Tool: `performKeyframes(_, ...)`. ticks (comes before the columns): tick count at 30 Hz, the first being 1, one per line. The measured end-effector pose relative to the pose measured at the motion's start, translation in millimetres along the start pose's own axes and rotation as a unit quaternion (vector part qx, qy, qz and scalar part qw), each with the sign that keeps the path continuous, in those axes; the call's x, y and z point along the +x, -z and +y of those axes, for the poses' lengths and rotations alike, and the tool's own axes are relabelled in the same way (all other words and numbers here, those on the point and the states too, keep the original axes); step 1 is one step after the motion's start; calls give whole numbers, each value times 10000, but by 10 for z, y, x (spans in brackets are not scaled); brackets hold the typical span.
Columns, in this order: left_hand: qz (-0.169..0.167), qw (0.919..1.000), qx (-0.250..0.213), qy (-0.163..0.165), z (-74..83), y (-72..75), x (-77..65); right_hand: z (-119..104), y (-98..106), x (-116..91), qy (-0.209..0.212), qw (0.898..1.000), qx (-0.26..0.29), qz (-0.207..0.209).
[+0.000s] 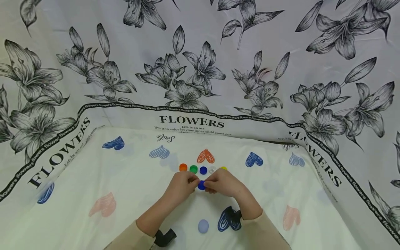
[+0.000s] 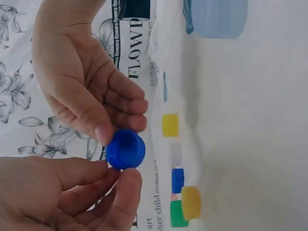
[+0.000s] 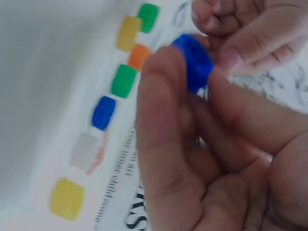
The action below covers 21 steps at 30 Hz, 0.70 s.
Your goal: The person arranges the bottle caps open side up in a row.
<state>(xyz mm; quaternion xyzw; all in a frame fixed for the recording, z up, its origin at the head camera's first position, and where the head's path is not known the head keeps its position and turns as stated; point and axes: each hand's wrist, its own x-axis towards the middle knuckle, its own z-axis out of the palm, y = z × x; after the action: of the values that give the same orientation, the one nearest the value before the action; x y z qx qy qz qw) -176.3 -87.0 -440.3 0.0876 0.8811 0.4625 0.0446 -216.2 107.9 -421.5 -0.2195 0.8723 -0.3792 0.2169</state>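
A hollow blue bottle cap (image 1: 201, 185) is held up between both hands, its open inside facing the left wrist camera. My right hand (image 1: 225, 182) pinches it between thumb and forefinger, clearest in the right wrist view. From the other side my left hand (image 1: 181, 187) has its thumb and fingertips at the cap's edge. Just beyond, a row of caps lies on the cloth: orange (image 1: 183, 167), green (image 1: 193, 169), blue (image 1: 203, 170), clear (image 1: 212, 169) and yellow (image 1: 223, 168), the last partly covered by my right hand.
The right wrist view also shows a second yellowish cap (image 3: 128, 33) and another green cap (image 3: 148, 18) beyond the orange one. A white cloth (image 1: 140, 194) printed with hearts covers the surface. A flower-printed sheet (image 1: 200, 31) rises behind and at the sides.
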Motion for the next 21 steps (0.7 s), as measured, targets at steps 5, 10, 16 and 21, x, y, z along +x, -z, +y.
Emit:
performKeyframes(5, 161, 9990, 378, -154, -59, -146, 55, 142, -75, 122, -552, 9975, 87, 429)
performKeyframes(10, 94, 9958, 768, -480, -45, -242, 17, 196, -138, 197, -1016, 9922, 386, 617)
performKeyframes(16, -134, 9948, 912, -426, -10, -270, -13, 229, -163, 231, -1262, 9859, 746, 807)
performKeyframes(21, -310, 9911, 1278, -204, 56, -238, -54, 202, -143, 179, -1213, 9890, 392, 757)
